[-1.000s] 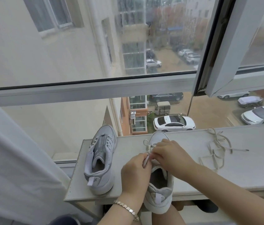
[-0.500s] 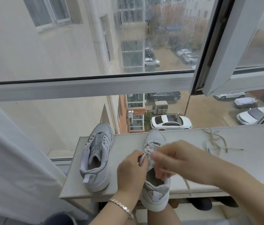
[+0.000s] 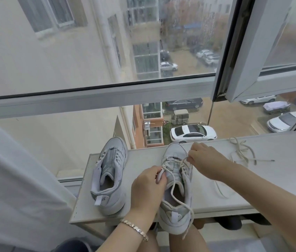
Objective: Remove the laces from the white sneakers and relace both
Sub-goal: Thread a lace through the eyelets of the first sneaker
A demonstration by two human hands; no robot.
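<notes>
Keeping white leather sneaker (image 3: pixel 177 190) close, at pale ledge (image 3: pixel 143 158) front edge | pinching its cream cord lace (image 3: pixel 173 188) in left hand (image 3: pixel 147 186) as anchor | drawing strand taut in right hand (image 3: pixel 203 160) pinch

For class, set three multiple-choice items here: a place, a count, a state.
1. Where is the loose lace? A on the ledge, right of the held sneaker; B inside a sneaker; C on the floor.
2. How many sneakers rest on the ledge? A one; B two; C four.
3. What is the right hand doing? A lying flat; B pinching the threaded lace; C gripping a cup.
Answers: 1 A, it lies coiled there; 2 B, the held one plus an unlaced sneaker; 3 B, it nips a strand.
</notes>
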